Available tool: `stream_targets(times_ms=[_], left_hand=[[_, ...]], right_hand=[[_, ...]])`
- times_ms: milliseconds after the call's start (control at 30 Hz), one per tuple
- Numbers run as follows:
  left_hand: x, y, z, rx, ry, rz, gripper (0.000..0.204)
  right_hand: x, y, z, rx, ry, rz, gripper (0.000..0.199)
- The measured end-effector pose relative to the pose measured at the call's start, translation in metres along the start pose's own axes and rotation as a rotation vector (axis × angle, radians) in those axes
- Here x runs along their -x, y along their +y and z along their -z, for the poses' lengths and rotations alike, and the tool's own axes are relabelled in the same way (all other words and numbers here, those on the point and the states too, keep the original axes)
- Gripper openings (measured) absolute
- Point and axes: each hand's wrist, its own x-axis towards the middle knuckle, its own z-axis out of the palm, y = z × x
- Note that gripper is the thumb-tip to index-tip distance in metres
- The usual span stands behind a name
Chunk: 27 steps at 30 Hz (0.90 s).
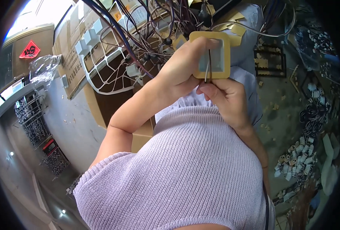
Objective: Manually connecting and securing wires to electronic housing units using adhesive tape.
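My left hand (185, 61) is closed on a square panel with a yellow border and a greyish middle (226, 57), its thumb lying across the upper part. A thin dark wire (209, 61) runs down over the panel's face to its lower edge. Just below that edge, my right hand (227, 94) is closed in a pinch at the wire's lower end. Its fingertips partly hide what they hold. Both hands are close together in front of my body.
Bundles of dark wires (173, 19) hang beyond my hands. A white plastic net-like basket (104, 69) stands by a cardboard box (72, 50) at the left. Piles of small pale parts (298, 157) and dark cables (315, 115) lie on the floor at the right.
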Motion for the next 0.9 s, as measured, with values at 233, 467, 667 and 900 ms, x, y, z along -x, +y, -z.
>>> stream_targets(times_ms=[233,467,667,900], left_hand=[[-0.001,-0.001,0.002,-0.029,-0.055,0.028,0.032],[-0.002,-0.003,0.0,-0.102,-0.056,0.011,0.031],[0.011,0.028,0.063,-1.257,-0.812,-0.408,0.044],[0.022,0.023,0.058,-0.746,-0.494,-0.34,0.08]], right_hand=[[0.005,0.01,0.011,0.094,-0.079,0.133,0.017],[0.009,0.006,0.013,0.096,-0.088,0.111,0.015],[-0.007,0.035,0.05,-0.322,-0.004,0.072,0.095],[0.02,-0.028,0.024,0.268,0.105,0.617,0.011]])
